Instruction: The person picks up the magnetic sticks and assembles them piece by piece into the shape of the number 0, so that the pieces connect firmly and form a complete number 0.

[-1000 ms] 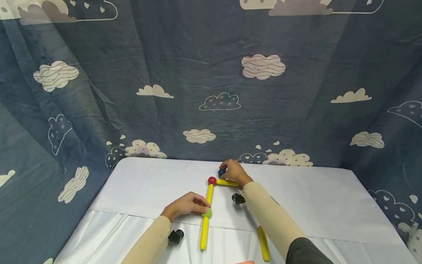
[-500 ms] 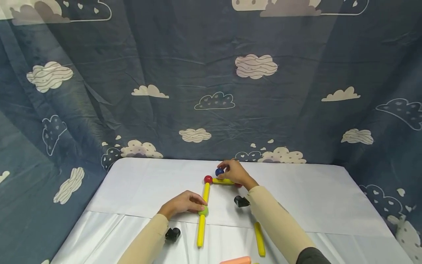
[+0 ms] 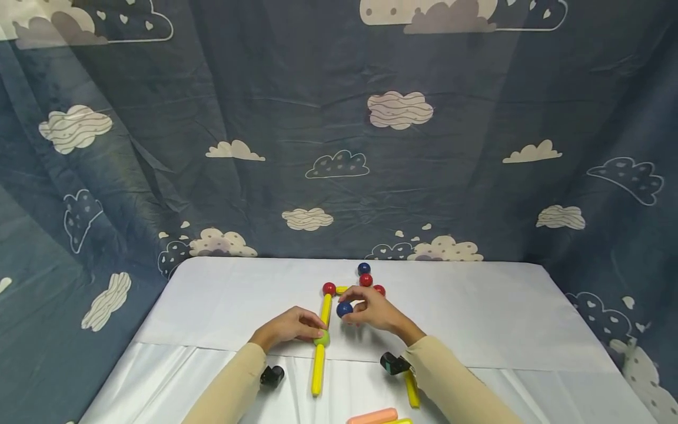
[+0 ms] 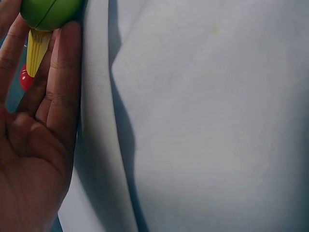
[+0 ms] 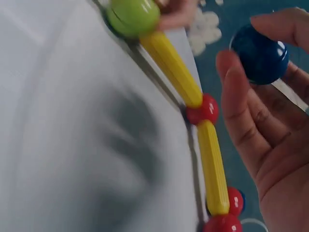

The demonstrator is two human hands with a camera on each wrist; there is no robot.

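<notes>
The build looks part done. On the worktop (image 3: 492, 318), 3 yellow rods and 3 balls run in an L: the near rod (image 3: 318, 370) meets the green ball (image 3: 321, 338), the middle rod (image 3: 325, 307) goes on to the corner ball (image 3: 329, 288), which is red, and the far rod (image 3: 341, 290) turns right toward the end ball (image 3: 379, 290), also red. The near rod's lower tip carries no ball.

Other parts lie outside that line. A spare red ball (image 3: 365, 280) and a spare blue ball (image 3: 364, 268) sit close together beyond the far rod; whether they are joined to it I cannot tell. A loose rod (image 3: 412, 390) lies by the right wrist, and an orange rod (image 3: 373, 417) at the bottom edge has a yellow piece (image 3: 399, 421) beside it, mostly cut off.

The left hand (image 3: 290, 327) has its thumb and fingers closed lightly about the green ball, the fingers fairly straight. The right hand (image 3: 373, 309) pinches a blue ball (image 3: 344, 310) between thumb and fingertips, parted only by the ball's width; it appears lifted off the worktop, just right of the middle rod and touching no rod.
</notes>
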